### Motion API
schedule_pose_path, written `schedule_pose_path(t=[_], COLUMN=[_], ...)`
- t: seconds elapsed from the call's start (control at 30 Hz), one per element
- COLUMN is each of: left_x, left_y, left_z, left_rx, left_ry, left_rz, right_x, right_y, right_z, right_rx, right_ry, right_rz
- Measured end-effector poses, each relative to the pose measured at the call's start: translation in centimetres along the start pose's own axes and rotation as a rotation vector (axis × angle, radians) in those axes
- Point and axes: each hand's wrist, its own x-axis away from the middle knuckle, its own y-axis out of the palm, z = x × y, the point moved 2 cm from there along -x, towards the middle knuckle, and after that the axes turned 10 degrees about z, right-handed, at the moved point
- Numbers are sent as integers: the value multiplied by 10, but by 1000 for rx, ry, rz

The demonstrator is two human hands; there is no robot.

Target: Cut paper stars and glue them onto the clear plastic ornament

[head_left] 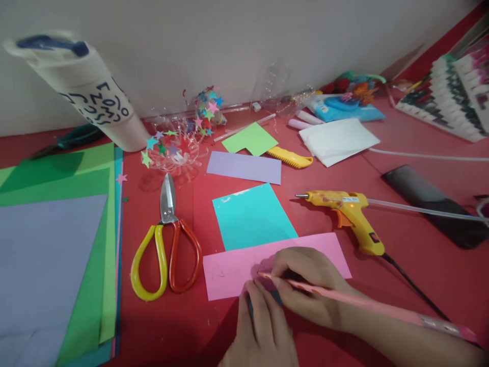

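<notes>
A pink paper strip (229,270) lies at the front of the red table (401,270), with faint pencil marks on its left part. My right hand (309,285) is closed on a long pink pencil (367,303), whose tip rests on the strip. My left hand (263,331) lies just below it, fingers pressed on the strip's lower edge. A turquoise sheet (252,216) lies directly behind the strip.
Scissors (168,244) with yellow and red handles lie left of the strip. A yellow glue gun (349,211) lies to the right, its cord trailing forward. Stacked coloured sheets (53,244) fill the left. Lilac paper (244,167), green paper (250,138), a yellow cutter (290,158), white sheets (338,140) and a phone (435,204) lie behind.
</notes>
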Motion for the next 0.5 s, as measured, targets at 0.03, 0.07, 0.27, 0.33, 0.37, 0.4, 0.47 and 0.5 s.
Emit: schedule_pose_path(t=[0.03, 0.07, 0.27, 0.33, 0.37, 0.4, 0.47, 0.5], left_x=[0, 1, 2, -1, -3, -5, -9, -10], left_y=[0, 0, 0, -2, -3, -4, -5, -6], left_z=[0, 0, -1, -4, -5, -6, -7, -7], left_rx=[0, -2, 6, 17, 19, 17, 15, 15], left_ry=[5, 8, 17, 13, 13, 14, 21, 20], left_rz=[1, -1, -33, -16, -13, -14, -15, -15], right_x=[0, 0, 4, 6, 7, 8, 7, 7], right_y=[0, -1, 2, 4, 4, 5, 4, 3], right_z=[-1, -1, 8, 11, 12, 13, 12, 11], right_rx=[-2, -5, -45, -58, -64, -69, -67, -62], right_ry=[0, 3, 173, 197, 201, 203, 199, 193], right_rz=[-4, -12, 9, 0, -10, -19, -23, -25])
